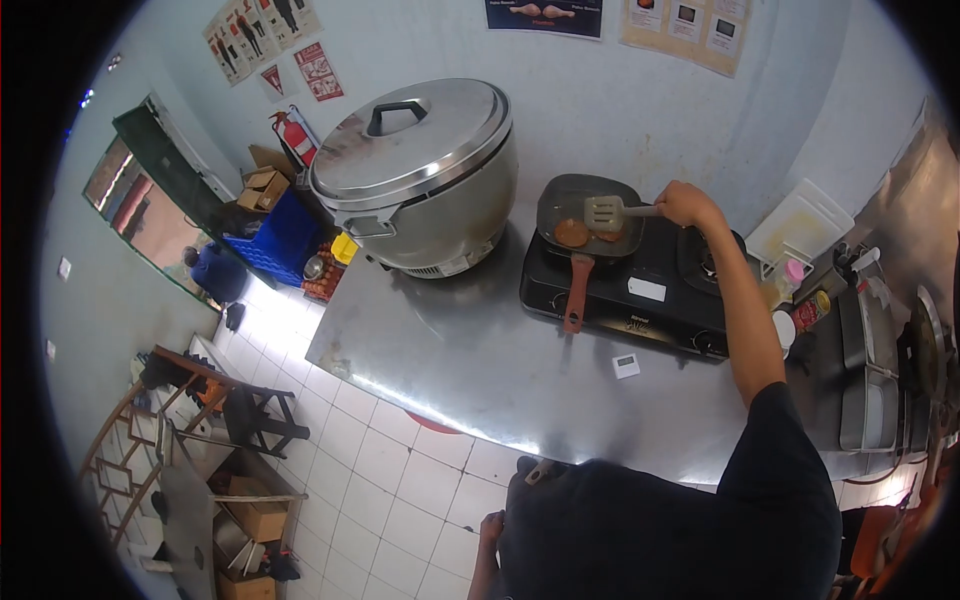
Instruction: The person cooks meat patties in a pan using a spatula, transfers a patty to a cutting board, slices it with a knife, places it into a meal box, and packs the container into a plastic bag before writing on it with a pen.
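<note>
My right hand [688,205] is closed around the handle of a slotted spatula [605,214]. The spatula's blade is over the square pan [575,190], at a browned patty on the right. Another round browned patty [571,233] lies to its left in the pan. The pan rests on the left burner of a black gas stove [600,300], its red-brown handle [577,292] pointing toward me. Low beside my body is my left hand [491,528], away from the counter; its fingers are too small and partly hidden to read.
A large lidded metal cooker [425,170] stands left of the stove. A small white timer [626,365] lies on the steel counter [450,370]. Bottles, a can [812,310] and trays [868,380] are at right. Another person [217,272] is near the doorway.
</note>
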{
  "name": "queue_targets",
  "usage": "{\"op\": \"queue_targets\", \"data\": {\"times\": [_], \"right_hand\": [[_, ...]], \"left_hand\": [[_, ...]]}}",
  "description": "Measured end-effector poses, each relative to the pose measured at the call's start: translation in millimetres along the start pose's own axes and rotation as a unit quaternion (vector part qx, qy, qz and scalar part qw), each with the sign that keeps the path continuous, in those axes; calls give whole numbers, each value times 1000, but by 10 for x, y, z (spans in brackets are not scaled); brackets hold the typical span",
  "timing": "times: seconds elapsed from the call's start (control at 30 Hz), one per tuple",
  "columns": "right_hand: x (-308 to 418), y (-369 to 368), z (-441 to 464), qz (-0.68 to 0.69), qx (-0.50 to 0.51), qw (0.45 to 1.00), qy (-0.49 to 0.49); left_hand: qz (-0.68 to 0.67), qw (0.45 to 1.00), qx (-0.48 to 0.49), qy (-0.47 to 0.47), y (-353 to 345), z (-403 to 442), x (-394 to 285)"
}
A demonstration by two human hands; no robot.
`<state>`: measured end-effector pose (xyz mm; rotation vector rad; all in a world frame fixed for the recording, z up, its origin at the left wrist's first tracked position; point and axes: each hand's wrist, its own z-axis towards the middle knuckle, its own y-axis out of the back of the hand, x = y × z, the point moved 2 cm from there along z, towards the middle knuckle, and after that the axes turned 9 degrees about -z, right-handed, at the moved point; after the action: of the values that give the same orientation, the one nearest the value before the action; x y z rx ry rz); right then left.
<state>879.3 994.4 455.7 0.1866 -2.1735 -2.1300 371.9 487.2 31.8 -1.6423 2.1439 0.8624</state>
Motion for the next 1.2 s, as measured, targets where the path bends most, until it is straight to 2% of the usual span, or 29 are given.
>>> {"op": "queue_targets", "data": {"times": [0.07, 0.1, 0.2, 0.3, 0.47, 0.57, 0.67, 0.8, 0.87, 1.0, 1.1, 1.17, 1.2], "right_hand": [[12, 83, 111, 13, 100, 995, -27], [2, 104, 107, 20, 149, 988, -43], [-11, 151, 45, 170, 216, 945, -175], [-5, 112, -91, 255, 227, 923, -179], [23, 118, -282, 319, 174, 917, -163], [66, 213, -356, 320, 144, 924, -154], [203, 299, -338, 316, 118, 933, -125], [456, 389, -245, 275, 82, 954, -87], [535, 348, -157, 247, 18, 967, -61], [660, 57, 54, 178, -98, 979, 10], [717, 55, 14, 120, -45, 992, 0], [593, -57, -1, 122, -53, 991, -15], [555, -66, -23, 121, -56, 991, -21]], "left_hand": [[74, 994, 27, -70, -27, 242, 359], [57, 997, 12, -59, -48, 244, 411], [19, 999, -25, -29, -72, 286, 477], [2, 1000, -23, -6, -110, 207, 435], [-31, 999, -29, 0, -67, -162, 2], [-14, 995, -54, -78, -92, 38, 307], [-82, 996, -39, -11, -67, -68, 144], [-13, 1000, -11, -19, -36, 94, 248], [23, 998, -9, -55, -49, 220, 423], [-3, 999, -25, -24, -97, 233, 502], [-12, 998, -26, -47, -103, 332, 720], [18, 995, -58, -81, -125, 227, 633], [15, 997, -50, -58, -159, 233, 626]]}}
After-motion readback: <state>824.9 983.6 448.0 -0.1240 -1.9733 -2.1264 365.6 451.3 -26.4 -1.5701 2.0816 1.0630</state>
